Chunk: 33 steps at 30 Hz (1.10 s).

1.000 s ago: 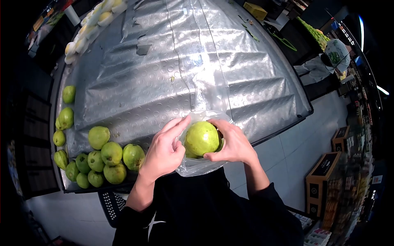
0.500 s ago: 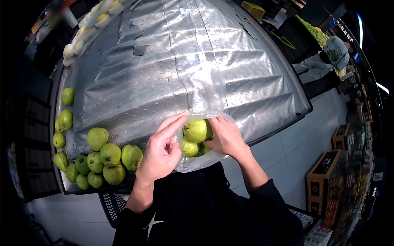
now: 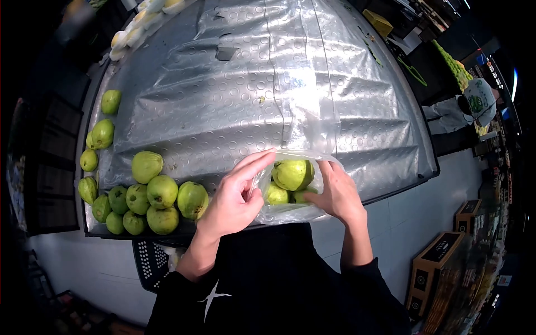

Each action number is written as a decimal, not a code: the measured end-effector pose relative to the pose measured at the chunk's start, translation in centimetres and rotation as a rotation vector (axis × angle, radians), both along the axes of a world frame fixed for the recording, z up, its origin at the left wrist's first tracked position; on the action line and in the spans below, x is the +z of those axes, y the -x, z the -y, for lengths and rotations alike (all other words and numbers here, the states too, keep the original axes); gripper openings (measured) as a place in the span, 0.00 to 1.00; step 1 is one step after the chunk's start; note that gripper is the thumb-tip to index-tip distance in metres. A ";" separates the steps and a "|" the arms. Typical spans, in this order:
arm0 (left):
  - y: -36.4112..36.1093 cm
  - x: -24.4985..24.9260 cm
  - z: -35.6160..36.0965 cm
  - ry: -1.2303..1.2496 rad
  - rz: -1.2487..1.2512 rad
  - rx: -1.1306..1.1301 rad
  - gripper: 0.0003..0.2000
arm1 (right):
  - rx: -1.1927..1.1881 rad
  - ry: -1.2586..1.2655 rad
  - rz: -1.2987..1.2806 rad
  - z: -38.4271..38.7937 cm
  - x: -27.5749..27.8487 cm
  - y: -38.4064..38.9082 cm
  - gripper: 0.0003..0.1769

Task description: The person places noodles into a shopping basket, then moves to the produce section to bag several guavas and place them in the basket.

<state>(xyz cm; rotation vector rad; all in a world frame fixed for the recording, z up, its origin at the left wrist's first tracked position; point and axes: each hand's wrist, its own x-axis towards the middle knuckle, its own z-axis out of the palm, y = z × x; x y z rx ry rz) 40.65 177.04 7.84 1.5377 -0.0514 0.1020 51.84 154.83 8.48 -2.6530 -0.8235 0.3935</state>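
A clear plastic bag (image 3: 268, 215) stands with its mouth open at the near edge of the display, in front of my body. Several green guavas (image 3: 293, 175) lie inside it. My left hand (image 3: 237, 195) pinches the bag's left rim between thumb and fingers. On the opposite side, my right hand (image 3: 339, 192) holds the right rim, its thumb reaching inside close to a lower guava (image 3: 304, 194). Left of my left hand, several loose guavas (image 3: 162, 191) are grouped in the near left corner of the display.
Silvery bubble-textured sheeting (image 3: 223, 106) covers the display. More guavas (image 3: 110, 102) line its left edge, with foam-wrapped fruit (image 3: 137, 33) beyond. A black perforated crate (image 3: 149, 267) is below. At right are cardboard boxes (image 3: 435, 262) and another person (image 3: 480, 103).
My right hand has drawn back from the guavas inside the bag to its right rim. The upper guava shows more fully. My view has shifted, so the display sits higher and farther right.
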 end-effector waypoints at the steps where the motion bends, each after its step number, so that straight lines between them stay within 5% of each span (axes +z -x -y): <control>1: 0.2 -0.2 -0.3 -0.015 -0.006 -0.018 0.35 | -0.050 0.027 -0.014 0.0 0.5 0.1 0.49; 12: 3.3 -1.9 -2.7 -0.057 0.015 0.049 0.26 | -0.116 -0.334 -0.024 0.3 1.1 1.0 0.51; 17: 5.0 -3.4 -3.5 -0.072 -0.100 0.221 0.22 | -0.037 -0.604 0.041 -0.8 -0.1 2.2 0.27; 19: 5.4 -3.5 -3.6 -0.092 -0.110 0.314 0.21 | -0.008 -0.633 0.055 -1.0 -0.6 2.4 0.24; 24: 7.2 -4.0 -6.4 -0.723 0.011 0.724 0.22 | 0.020 -0.734 0.049 -1.6 -1.7 3.0 0.18; 33: 9.8 -2.7 -7.5 -0.799 -0.239 0.677 0.24 | 0.042 -0.713 0.039 -1.7 -2.4 2.7 0.16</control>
